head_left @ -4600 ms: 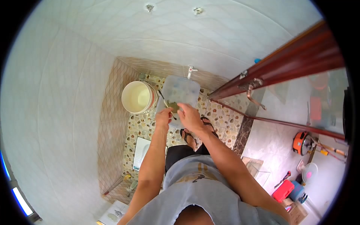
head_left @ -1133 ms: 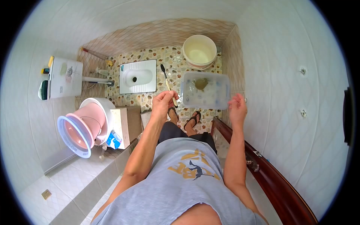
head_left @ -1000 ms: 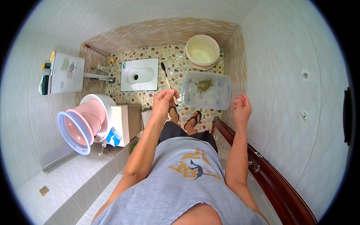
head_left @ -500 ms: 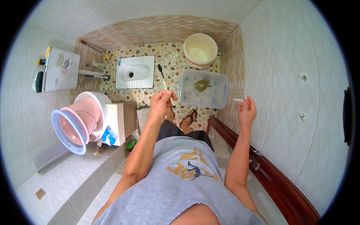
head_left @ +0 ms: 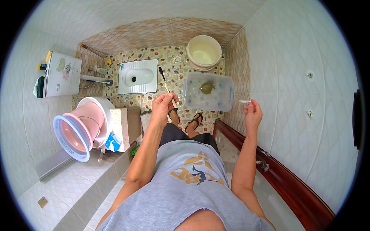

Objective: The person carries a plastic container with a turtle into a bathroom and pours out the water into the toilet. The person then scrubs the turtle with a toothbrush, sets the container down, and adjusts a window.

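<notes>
My left hand (head_left: 162,106) is closed around a toothbrush (head_left: 165,82) with a pale handle, its black head pointing away from me. To the right, my right hand (head_left: 253,114) has its fingertips pinched at a white tap (head_left: 244,101) on the wall. Between the hands and farther away, a clear plastic box (head_left: 189,101) rests on the pebble-patterned floor, just left of the tap. A greenish-brown turtle (head_left: 207,87) lies inside it, apart from both hands.
Behind the box stands a white bucket (head_left: 204,52). A squat toilet (head_left: 138,76) is set in the floor to its left. Pink and white tubs (head_left: 90,115) are stacked at the left, below a cistern (head_left: 63,74). A dark red door (head_left: 285,184) is at the lower right.
My view has turned from the earliest frame, where both hands were over the box. My right hand has moved to the tap. The toothbrush is still in my left hand, and the turtle has shifted slightly.
</notes>
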`<state>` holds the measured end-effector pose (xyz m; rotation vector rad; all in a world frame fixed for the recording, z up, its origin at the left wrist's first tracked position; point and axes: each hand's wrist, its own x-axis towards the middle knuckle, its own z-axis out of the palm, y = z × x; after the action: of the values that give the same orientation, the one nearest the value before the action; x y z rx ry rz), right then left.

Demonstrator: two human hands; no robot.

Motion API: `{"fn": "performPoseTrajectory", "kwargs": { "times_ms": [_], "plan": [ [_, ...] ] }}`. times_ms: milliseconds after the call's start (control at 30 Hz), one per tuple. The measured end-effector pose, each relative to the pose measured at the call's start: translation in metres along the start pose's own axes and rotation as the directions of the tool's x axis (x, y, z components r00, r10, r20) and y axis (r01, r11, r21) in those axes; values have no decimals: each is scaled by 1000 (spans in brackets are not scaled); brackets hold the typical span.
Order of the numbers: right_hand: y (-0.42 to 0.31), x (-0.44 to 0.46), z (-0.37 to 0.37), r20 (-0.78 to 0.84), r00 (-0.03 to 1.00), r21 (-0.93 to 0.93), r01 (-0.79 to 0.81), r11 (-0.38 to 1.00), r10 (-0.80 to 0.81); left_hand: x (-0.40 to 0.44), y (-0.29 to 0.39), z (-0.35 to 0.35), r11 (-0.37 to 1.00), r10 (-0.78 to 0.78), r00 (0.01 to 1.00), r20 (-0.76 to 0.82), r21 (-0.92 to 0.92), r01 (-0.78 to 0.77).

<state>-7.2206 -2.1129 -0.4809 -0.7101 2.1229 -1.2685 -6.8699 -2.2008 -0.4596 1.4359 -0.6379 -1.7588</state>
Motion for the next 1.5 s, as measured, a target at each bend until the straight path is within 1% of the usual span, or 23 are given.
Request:
{"fn": "performPoseTrajectory", "kwargs": {
  "times_ms": [200,267,400,467,567,700,933,1033,1067,1300,1400,1467,1500],
  "plan": [
    [-1,2,-3,0,1000,-10,22,1000,-22,-2,-4,-3,1000,14,1000,-21,-6,-14],
    [-4,4,-4,-18,998,-30,58,998,-59,-1,-7,-4,1000,14,999,-36,-2,-14],
    [-7,5,-8,-5,1000,-8,-6,1000,6,-4,-9,-10,1000,13,999,-43,-18,-14],
    [-4,6,-10,4,1000,-9,24,1000,-24,-5,-7,-11,999,19,997,-70,-33,-21],
    [-4,6,-10,1,1000,-36,-7,999,7,-7,-5,-14,997,27,996,-87,-67,-33],
    [-4,5,-11,8,1000,-43,-20,999,21,-2,-7,-25,998,43,992,-119,-41,-48],
    [-2,7,-10,22,1000,-44,-13,999,14,-1,-3,-30,996,56,992,-110,-56,-62],
    [-9,5,-8,18,1000,-37,-23,999,23,-5,-1,-26,998,59,993,-105,-29,-63],
    [-12,3,-7,2,999,-30,-40,999,40,-7,-1,-23,997,58,994,-90,-34,-62],
    [-8,6,-10,15,1000,-16,-9,1000,10,-6,-3,-17,998,48,998,-30,-39,-49],
    [-11,4,-13,13,999,13,-37,999,37,-5,-4,-17,998,55,997,-46,-32,-56],
    [-9,5,-14,14,1000,20,-16,1000,15,-6,-3,-17,998,45,994,-94,-38,-49],
    [-8,6,-14,13,1000,20,-17,1000,16,-5,-3,-18,998,45,995,-93,-37,-48]
  ]
}}
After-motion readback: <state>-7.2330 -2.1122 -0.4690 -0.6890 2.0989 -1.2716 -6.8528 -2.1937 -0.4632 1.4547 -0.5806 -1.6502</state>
